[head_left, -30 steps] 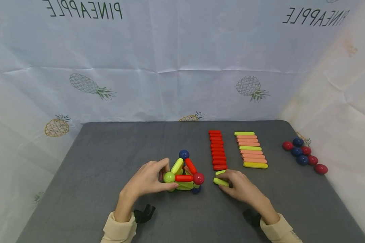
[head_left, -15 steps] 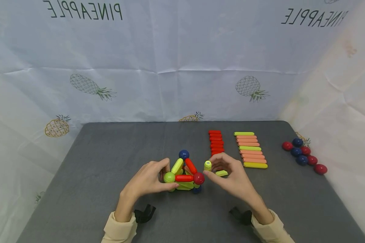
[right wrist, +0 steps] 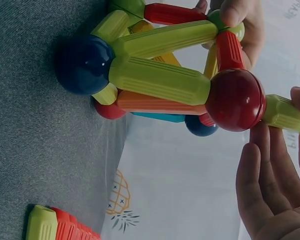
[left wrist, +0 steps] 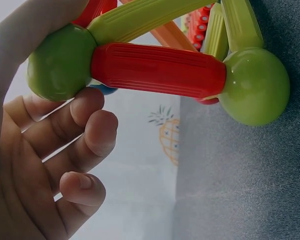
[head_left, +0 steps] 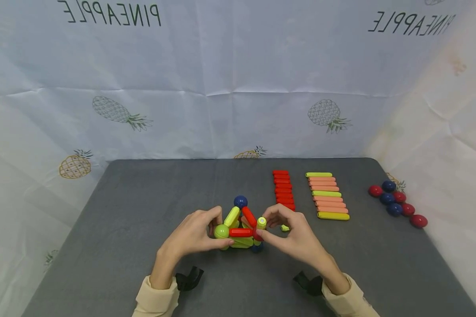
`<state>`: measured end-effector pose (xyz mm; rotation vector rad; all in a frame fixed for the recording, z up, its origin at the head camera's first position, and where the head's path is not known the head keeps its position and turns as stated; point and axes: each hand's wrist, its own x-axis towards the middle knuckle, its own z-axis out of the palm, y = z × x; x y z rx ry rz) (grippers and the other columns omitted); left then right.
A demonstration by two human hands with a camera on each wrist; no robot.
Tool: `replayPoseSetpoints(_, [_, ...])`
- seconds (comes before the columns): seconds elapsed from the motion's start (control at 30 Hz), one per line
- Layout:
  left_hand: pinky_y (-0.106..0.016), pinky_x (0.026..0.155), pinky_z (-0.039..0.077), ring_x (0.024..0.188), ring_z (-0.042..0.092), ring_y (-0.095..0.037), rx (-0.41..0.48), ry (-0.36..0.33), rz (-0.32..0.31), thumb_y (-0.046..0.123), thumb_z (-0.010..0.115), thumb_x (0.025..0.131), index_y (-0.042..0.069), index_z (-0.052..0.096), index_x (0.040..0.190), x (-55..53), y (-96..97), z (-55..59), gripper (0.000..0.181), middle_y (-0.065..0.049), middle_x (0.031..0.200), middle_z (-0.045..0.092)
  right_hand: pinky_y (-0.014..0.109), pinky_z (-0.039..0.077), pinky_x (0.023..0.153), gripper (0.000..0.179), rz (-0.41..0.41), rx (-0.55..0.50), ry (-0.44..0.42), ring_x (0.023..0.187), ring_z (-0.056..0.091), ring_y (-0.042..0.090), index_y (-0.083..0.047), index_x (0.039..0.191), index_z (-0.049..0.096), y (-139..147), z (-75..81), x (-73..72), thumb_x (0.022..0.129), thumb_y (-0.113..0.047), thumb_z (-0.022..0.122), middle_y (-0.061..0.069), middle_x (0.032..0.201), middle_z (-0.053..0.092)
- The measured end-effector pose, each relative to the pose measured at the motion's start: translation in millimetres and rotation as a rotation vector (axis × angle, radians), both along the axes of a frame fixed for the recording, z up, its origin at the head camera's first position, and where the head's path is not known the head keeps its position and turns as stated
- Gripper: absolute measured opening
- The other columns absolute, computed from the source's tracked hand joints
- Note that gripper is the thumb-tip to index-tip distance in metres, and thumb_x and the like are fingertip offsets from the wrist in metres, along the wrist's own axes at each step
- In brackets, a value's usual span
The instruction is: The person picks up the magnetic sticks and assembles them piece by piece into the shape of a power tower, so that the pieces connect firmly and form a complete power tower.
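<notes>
A framework of coloured building rods and balls (head_left: 241, 232) stands on the table. My left hand (head_left: 196, 233) holds the green ball (left wrist: 61, 62) at its upper left corner, thumb and fingers on either side. My right hand (head_left: 297, 235) pinches a yellow-green rod (head_left: 261, 223), which stands up from the red ball (head_left: 258, 234) at the upper right corner. In the right wrist view, that rod's end meets the red ball (right wrist: 237, 100). A blue ball (right wrist: 85, 65) sits below at the table, joined to the red one by a yellow-green rod (right wrist: 159, 80).
Right of the framework lies a row of red rods (head_left: 283, 189), with one loose yellow-green rod (head_left: 285, 228) partly behind my right hand. Farther right is a row of orange and yellow rods (head_left: 327, 199). Several red and blue balls (head_left: 394, 209) lie near the table's right edge.
My right hand has picked up one yellow-green rod from the table, turned it upright and brought it left onto the red ball. The left hand and framework have stayed put.
</notes>
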<state>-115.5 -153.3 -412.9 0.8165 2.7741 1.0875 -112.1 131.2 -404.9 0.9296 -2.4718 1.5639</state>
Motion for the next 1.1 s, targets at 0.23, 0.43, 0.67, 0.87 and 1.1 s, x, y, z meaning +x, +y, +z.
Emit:
replayPoseSetpoints(0.23, [-0.019, 0.051, 0.039, 0.055, 0.047, 0.0, -0.009, -0.01, 0.006, 0.039, 0.087, 0.08, 0.022, 0.049, 0.082, 0.5, 0.2, 0.3, 0.042, 0.01, 0.065, 0.053, 0.032, 0.06, 0.085, 0.045, 0.068, 0.083, 0.004, 0.098, 0.069, 0.007, -0.017, 0.124, 0.064, 22, -3.8, -10.7, 0.084, -0.017, 0.085, 0.001, 0.113, 0.071])
replayPoseSetpoints(0.43, [-0.019, 0.052, 0.04, 0.056, 0.048, -0.001, -0.016, -0.027, 0.012, 0.04, 0.087, 0.08, 0.022, 0.049, 0.082, 0.7, 1.0, 1.2, 0.043, 0.008, 0.065, 0.055, 0.035, 0.059, 0.084, 0.043, 0.034, 0.235, 0.028, 0.099, 0.066, 0.016, -0.015, 0.12, 0.071, 54, -19.7, -30.7, 0.08, -0.009, 0.086, 0.002, 0.113, 0.072])
replayPoseSetpoints(0.67, [-0.02, 0.052, 0.041, 0.056, 0.049, -0.002, -0.014, -0.047, 0.015, 0.04, 0.087, 0.08, 0.021, 0.048, 0.082, 0.5, 1.3, 0.9, 0.043, 0.004, 0.066, 0.057, 0.034, 0.057, 0.078, 0.028, 0.069, 0.492, 0.033, 0.09, 0.066, 0.02, -0.007, 0.107, 0.078, 64, -38.2, -40.5, 0.08, -0.005, 0.085, 0.003, 0.1, 0.074])
replayPoseSetpoints(0.87, [-0.02, 0.052, 0.041, 0.057, 0.049, -0.003, -0.009, -0.043, 0.013, 0.04, 0.087, 0.08, 0.021, 0.048, 0.082, 0.7, 0.9, 0.5, 0.043, 0.003, 0.066, 0.058, 0.033, 0.058, 0.08, 0.028, 0.039, 0.568, 0.006, 0.092, 0.067, 0.018, -0.005, 0.107, 0.079, 64, -47.3, -41.8, 0.08, -0.003, 0.084, 0.001, 0.099, 0.074])
replayPoseSetpoints(1.1, [-0.019, 0.052, 0.04, 0.056, 0.048, -0.003, -0.013, -0.043, 0.015, 0.04, 0.087, 0.08, 0.021, 0.048, 0.082, 0.4, 0.7, 1.3, 0.043, 0.011, 0.065, 0.052, 0.029, 0.051, 0.074, 0.025, -0.007, 0.551, 0.018, 0.083, 0.059, 0.013, -0.007, 0.103, 0.081, 63, -51.5, -42.4, 0.078, -0.006, 0.086, -0.003, 0.09, 0.069])
